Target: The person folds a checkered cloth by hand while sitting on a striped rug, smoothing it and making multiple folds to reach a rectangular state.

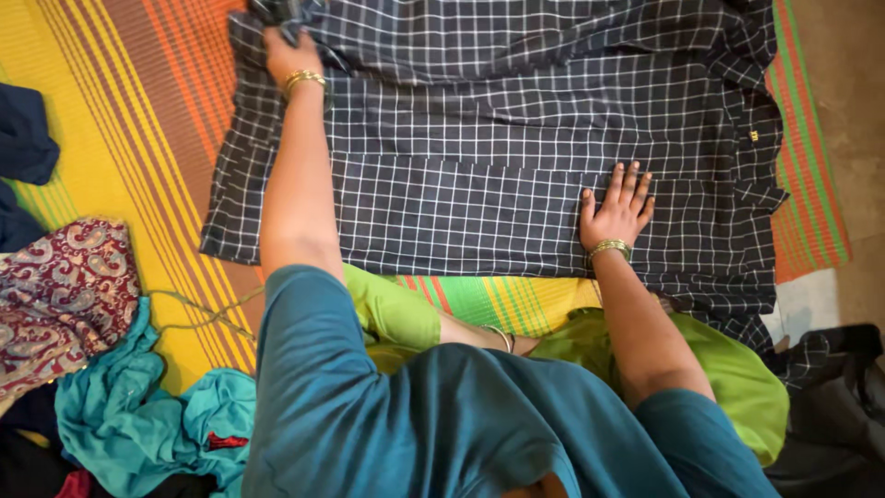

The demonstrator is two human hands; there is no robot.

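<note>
Head view. A dark checked shirt (516, 148) lies spread flat on a striped mat (120, 120), filling the upper middle of the frame. Its long axis runs left to right across the view; the collar end with a small yellow tag (753, 136) sits at the right, the hem end at the left. A fold edge runs horizontally through the middle of the cloth.

Left hand (288, 51): at the shirt's upper left corner, fingers closed around a bunched piece of the fabric, lifted slightly off the mat. Gold bangle (304, 79) on the wrist.

Right hand (616, 207): flat on the shirt, palm down, fingers spread and pointing away from the person, pressing the lower right part of the cloth just above its near edge. Nothing grasped. A second bangle (609, 247) on this wrist.

The shirt thus lies between the two hands, one at the far left corner, the other near the right front edge.

The tag on the shirt is small, square and yellow, close to the right edge beside the placket.

Left of the mat: a red patterned cloth (60, 295), a teal garment (138, 415) heaped below it, and a dark blue cloth (23, 138) at the frame edge. A dark bag (834, 406) sits at lower right.
</note>
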